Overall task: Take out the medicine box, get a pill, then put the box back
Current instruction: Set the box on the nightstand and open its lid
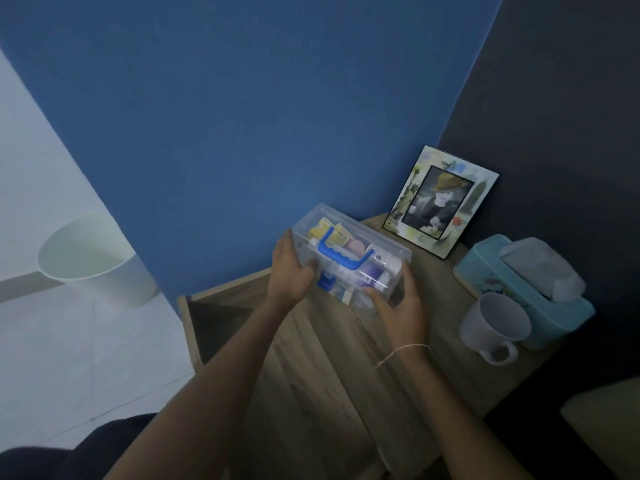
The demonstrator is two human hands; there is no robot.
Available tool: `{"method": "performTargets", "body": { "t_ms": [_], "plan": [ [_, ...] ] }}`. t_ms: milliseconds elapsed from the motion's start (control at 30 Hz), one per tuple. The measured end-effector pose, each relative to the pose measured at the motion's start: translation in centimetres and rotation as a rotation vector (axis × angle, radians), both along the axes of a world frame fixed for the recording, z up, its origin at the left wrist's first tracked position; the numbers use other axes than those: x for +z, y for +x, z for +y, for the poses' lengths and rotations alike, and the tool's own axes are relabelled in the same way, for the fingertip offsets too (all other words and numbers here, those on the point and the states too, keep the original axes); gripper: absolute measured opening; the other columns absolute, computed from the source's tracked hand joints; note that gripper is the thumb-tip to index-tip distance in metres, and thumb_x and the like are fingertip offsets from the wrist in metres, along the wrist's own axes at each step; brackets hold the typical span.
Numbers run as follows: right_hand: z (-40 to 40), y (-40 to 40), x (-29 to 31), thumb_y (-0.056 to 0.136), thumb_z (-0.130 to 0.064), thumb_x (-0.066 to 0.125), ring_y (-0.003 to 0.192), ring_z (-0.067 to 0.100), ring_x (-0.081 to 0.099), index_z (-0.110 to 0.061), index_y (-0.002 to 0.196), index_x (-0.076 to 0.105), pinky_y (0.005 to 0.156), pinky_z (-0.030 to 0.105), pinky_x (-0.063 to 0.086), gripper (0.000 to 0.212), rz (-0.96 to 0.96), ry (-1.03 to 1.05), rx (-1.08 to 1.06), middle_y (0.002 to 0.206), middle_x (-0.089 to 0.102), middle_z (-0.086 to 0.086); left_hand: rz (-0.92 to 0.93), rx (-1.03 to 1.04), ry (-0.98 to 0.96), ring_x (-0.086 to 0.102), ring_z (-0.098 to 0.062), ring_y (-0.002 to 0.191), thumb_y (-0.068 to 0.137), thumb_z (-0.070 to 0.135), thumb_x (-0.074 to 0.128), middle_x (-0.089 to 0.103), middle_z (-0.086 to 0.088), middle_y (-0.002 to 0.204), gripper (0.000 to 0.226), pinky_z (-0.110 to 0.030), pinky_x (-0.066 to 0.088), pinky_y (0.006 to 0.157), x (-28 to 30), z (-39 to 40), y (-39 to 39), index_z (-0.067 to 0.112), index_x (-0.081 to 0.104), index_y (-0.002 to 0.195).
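Both my left hand and right hand clasp the clear medicine box by its ends above the bench; its smooth plastic could slip, I reckon.

Bare light wooden tabletop open in front, framed picture leaning at the back corner, white ceramic mug touching turquoise tissue box, crowding the right edge

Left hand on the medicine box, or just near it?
Touching. The head view shows the left hand pressed flat against the left end of the clear medicine box, with no gap; the right hand grips the opposite end.
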State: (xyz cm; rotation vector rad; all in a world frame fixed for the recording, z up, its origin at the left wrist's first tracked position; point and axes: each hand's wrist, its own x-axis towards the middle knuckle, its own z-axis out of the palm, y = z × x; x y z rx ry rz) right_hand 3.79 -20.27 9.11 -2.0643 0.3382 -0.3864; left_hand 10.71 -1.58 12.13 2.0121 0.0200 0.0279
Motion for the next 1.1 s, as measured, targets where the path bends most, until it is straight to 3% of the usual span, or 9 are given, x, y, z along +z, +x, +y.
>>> {"method": "performTargets", "body": {
  "t_ms": [133, 300, 367, 433, 533, 667, 833, 967, 1100],
  "plan": [
    [-0.6, 0.8, 1.9, 0.078, -0.035, 0.074, 0.125, 0.01, 0.05, -0.026, 0.139, 0.04, 0.099, 0.032, 0.047, 0.07, -0.153, 0.167, -0.108, 0.14, 0.052, -0.001, -0.113, 0.074, -0.013, 0.028, -0.025, 0.143, 0.084, 0.012, 0.056, 0.031, -0.011, 0.154, 0.072, -0.044, 0.025, 0.119, 1.0, -1.0, 0.3, 0.007, 0.024, 0.148],
    [-1.8, 4.0, 6.2, 0.08, -0.038, 0.071, 0.09, 0.01, 0.06, -0.018, 0.099, 0.058, 0.074, 0.006, 0.045, 0.031, -0.392, 0.019, -0.328, 0.1, 0.065, -0.002, -0.322, -0.041, 0.035, 0.01, -0.015, 0.148, 0.086, 0.008, 0.053, 0.011, -0.004, 0.161, 0.079, -0.018, 0.01, 0.116, 2.9, -2.1, 2.7, 0.01, 0.008, 0.151],
    [-2.2, 5.2, 7.2, 0.088, -0.032, 0.063, 0.081, 0.012, 0.061, -0.013, 0.096, 0.064, 0.064, 0.001, 0.038, 0.021, -0.424, -0.029, -0.375, 0.094, 0.07, 0.004, -0.349, -0.161, 0.137, 0.0, -0.017, 0.15, 0.087, 0.01, 0.053, -0.004, -0.003, 0.162, 0.083, -0.024, 0.01, 0.118, 3.4, -2.2, 4.0, 0.011, 0.0, 0.152],
    [-2.3, 6.2, 7.2, 0.096, -0.026, 0.051, 0.085, 0.022, 0.066, -0.009, 0.107, 0.067, 0.066, 0.007, 0.039, 0.026, -0.418, -0.1, -0.402, 0.1, 0.072, 0.013, -0.37, -0.25, 0.271, -0.006, -0.02, 0.15, 0.088, 0.013, 0.053, -0.014, -0.005, 0.161, 0.086, -0.032, 0.01, 0.12, 3.5, -2.0, 5.2, 0.009, -0.005, 0.151],
    [-2.4, 7.1, 6.5, 0.101, -0.026, 0.038, 0.109, 0.032, 0.06, -0.015, 0.144, 0.038, 0.088, 0.03, 0.046, 0.044, -0.284, -0.108, -0.281, 0.128, 0.06, 0.019, -0.382, -0.32, 0.429, -0.009, -0.023, 0.149, 0.09, 0.016, 0.051, -0.015, -0.009, 0.16, 0.083, -0.036, 0.003, 0.123, 3.6, -1.8, 7.1, 0.006, -0.006, 0.15],
    [-3.0, 7.8, 4.6, 0.1, -0.038, 0.035, 0.129, 0.031, 0.043, -0.022, 0.152, 0.0, 0.09, 0.025, 0.032, 0.064, -0.114, -0.111, -0.094, 0.153, 0.031, 0.012, -0.292, -0.378, 0.573, -0.005, -0.026, 0.149, 0.093, 0.021, 0.047, -0.011, -0.012, 0.161, 0.077, -0.039, 0.002, 0.122, 3.3, -2.0, 9.0, 0.005, -0.003, 0.15],
    [-3.9, 8.1, 3.3, 0.1, -0.037, 0.036, 0.112, 0.042, 0.05, -0.02, 0.15, -0.01, 0.087, 0.043, 0.047, 0.071, 0.004, -0.156, -0.049, 0.143, 0.042, 0.024, -0.183, -0.403, 0.681, -0.005, -0.024, 0.149, 0.097, 0.028, 0.039, -0.01, -0.011, 0.161, 0.072, -0.039, 0.002, 0.122, 1.5, -1.3, 9.6, 0.006, -0.004, 0.151],
    [-4.4, 8.7, 3.2, 0.1, -0.037, 0.035, 0.122, 0.037, 0.047, -0.02, 0.149, -0.014, 0.089, 0.034, 0.041, 0.072, 0.06, -0.153, -0.012, 0.155, 0.028, 0.015, -0.099, -0.408, 0.689, -0.005, -0.023, 0.15, 0.1, 0.03, 0.034, -0.01, -0.009, 0.161, 0.068, -0.04, 0.004, 0.122, 0.1, -0.6, 9.3, 0.006, -0.004, 0.151],
    [-4.7, 9.1, 3.5, 0.1, -0.037, 0.034, 0.135, 0.034, 0.036, -0.02, 0.148, -0.018, 0.103, 0.035, 0.034, 0.072, 0.118, -0.151, 0.028, 0.159, 0.015, 0.012, -0.024, -0.398, 0.504, -0.006, -0.022, 0.149, 0.1, 0.027, 0.034, -0.012, -0.008, 0.161, 0.067, -0.034, 0.003, 0.121, -0.7, -0.8, 8.7, 0.006, -0.005, 0.15]
  ]
}}
